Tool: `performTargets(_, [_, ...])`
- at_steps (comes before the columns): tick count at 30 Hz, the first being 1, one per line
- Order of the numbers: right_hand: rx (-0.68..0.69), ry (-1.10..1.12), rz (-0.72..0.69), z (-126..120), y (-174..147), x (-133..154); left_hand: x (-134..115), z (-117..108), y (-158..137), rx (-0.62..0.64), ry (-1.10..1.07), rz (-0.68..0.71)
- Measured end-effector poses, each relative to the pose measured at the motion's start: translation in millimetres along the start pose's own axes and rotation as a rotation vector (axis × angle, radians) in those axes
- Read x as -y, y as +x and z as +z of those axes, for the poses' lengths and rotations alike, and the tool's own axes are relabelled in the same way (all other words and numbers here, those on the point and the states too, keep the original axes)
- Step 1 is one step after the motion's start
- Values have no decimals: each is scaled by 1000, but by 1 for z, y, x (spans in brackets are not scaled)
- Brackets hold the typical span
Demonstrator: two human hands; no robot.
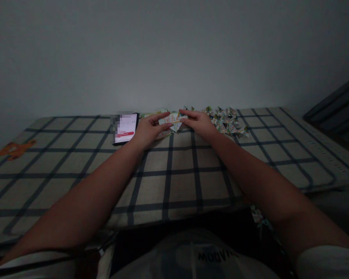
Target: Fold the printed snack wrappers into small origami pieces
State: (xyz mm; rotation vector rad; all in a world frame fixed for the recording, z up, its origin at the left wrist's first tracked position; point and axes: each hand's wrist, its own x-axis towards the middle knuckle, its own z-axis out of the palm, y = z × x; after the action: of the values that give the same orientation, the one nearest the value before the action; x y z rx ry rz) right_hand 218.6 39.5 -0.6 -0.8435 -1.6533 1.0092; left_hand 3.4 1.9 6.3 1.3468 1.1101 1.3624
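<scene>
- Pinching a small piece of patterned paper (pixel 172 118) between both hands, left hand (pixel 147 130) at its left end, right hand (pixel 198 121) at its right end, fingertips closed on the edges.
- Printed in pale green, white and orange, partly folded, held just above the cloth at the far middle of the surface, close to the wall.
- Lying flat under and behind the held piece, more of the same paper (pixel 163 134); how many sheets cannot be told.
- Heaped just right of the right hand, a pile of small folded paper shapes (pixel 227 120) in the same print; too many and too small to count.
- Resting just left of the left hand, one phone (pixel 125 128), screen lit, white with a red bar.
- Covering the surface, a beige cloth (pixel 180 174) crossed by dark checked lines.
- Sitting at the far left edge, one orange shape (pixel 15 149), well apart from the hands.
- Rising behind, a plain grey wall (pixel 174 50); dim light throughout.
- Showing at the right edge, a dark slanted panel (pixel 337 112).
- Reaching in from below, two bare forearms with white short sleeves.
</scene>
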Motion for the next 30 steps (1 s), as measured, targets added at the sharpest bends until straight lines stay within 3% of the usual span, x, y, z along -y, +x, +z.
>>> performTargets(8, [-5, -45, -33, 0, 3, 0, -3, 3, 1, -1, -24, -8])
performTargets(18, [81, -486, -219, -6, 5, 5, -1, -8, 5, -29, 376, 173])
performTargets(30, [224, -700, -298, -11, 8, 3, -1, -11, 8, 18, 565, 332])
